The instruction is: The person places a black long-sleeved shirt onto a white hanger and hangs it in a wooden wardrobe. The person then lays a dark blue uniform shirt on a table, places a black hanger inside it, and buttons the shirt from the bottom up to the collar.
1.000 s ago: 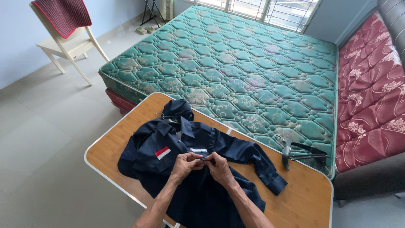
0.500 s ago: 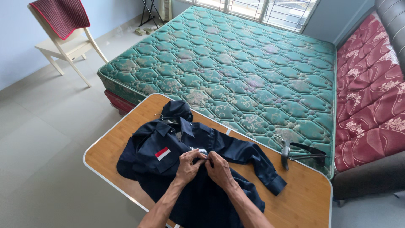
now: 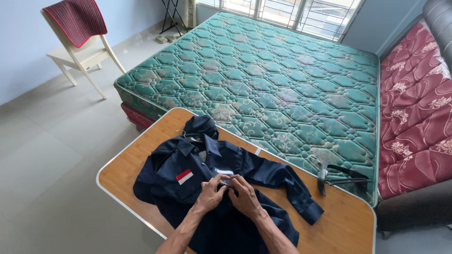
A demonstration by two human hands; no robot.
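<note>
A dark navy shirt lies spread front-up on a wooden folding table, with a red-and-white patch on its chest and one sleeve stretched to the right. My left hand and my right hand meet at the shirt's front opening, below the collar, both pinching the fabric there. A wire hanger hook pokes out by the collar.
Black clothes hangers lie on the table's right part. Behind the table is a green patterned mattress. A red floral mattress leans at the right. A pale wooden chair with a dark red cloth stands at far left on the tiled floor.
Both hands stay at the shirt's front opening with only small finger movements. The view has shifted slightly.
</note>
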